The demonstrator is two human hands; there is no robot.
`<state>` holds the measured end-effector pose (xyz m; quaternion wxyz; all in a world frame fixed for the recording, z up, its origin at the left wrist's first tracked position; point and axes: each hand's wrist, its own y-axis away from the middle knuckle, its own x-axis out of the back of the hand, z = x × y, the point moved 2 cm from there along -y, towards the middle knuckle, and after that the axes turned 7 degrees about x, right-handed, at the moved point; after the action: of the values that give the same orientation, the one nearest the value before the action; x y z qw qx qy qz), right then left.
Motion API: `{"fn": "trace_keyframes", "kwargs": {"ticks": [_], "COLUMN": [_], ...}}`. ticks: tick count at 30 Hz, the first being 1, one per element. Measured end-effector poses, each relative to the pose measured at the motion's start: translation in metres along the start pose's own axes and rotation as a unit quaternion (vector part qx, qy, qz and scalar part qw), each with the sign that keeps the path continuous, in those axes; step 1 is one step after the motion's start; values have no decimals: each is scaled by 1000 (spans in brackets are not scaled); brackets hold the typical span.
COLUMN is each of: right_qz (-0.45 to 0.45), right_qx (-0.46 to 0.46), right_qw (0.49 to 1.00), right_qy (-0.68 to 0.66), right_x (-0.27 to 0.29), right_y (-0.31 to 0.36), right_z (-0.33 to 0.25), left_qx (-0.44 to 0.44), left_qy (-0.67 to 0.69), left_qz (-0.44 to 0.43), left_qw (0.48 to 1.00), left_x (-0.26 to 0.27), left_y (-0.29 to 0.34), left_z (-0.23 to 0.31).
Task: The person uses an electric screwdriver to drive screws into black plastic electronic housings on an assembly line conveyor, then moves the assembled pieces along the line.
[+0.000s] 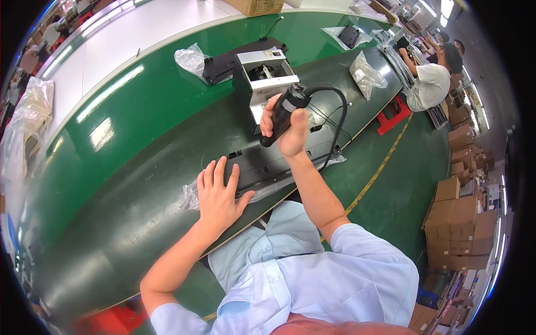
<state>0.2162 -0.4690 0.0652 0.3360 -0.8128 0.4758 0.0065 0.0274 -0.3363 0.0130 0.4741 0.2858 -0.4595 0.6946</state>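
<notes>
My right hand [291,132] is closed around a black electric screwdriver [285,111], its corded end up and its lower end pointing down over a long black plastic panel [267,172]. A black cable loops off the tool to the right. Fingers spread, my left hand [216,192] lies flat on the left end of that panel. Clear plastic wrap [190,196] shows under the panel's edges. Just beyond my right hand stands a silver and black screw feeder [262,78], partly hidden by the hand and tool. Whether the tool's tip touches the panel cannot be made out.
Another black panel [223,66] with plastic wrap lies beyond the feeder. A clear bag of small parts [365,77] rests to the right on the dark green bench [134,206]. Farther right are a red stool [393,115], a seated co-worker [432,84] and stacked cartons [460,223].
</notes>
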Motion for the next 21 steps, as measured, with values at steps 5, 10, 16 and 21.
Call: {"fn": "trace_keyframes", "kwargs": {"ticks": [5, 10, 16, 21], "right_qz": [-52, -65, -6, 37], "right_qx": [-29, -37, 149, 130], "right_qw": [998, 997, 987, 988], "right_qy": [12, 10, 56, 78], "right_x": [-5, -8, 8, 25], "right_y": [-3, -3, -26, -50], "right_z": [5, 6, -51, -24], "left_qx": [4, 8, -19, -33], "left_qy": [-3, -15, 27, 64], "left_qz": [-9, 1, -8, -23], "left_qw": [1000, 1000, 999, 997], "left_x": [0, -1, 6, -4], "left_y": [0, 2, 1, 4], "left_z": [-1, -1, 0, -3]}}
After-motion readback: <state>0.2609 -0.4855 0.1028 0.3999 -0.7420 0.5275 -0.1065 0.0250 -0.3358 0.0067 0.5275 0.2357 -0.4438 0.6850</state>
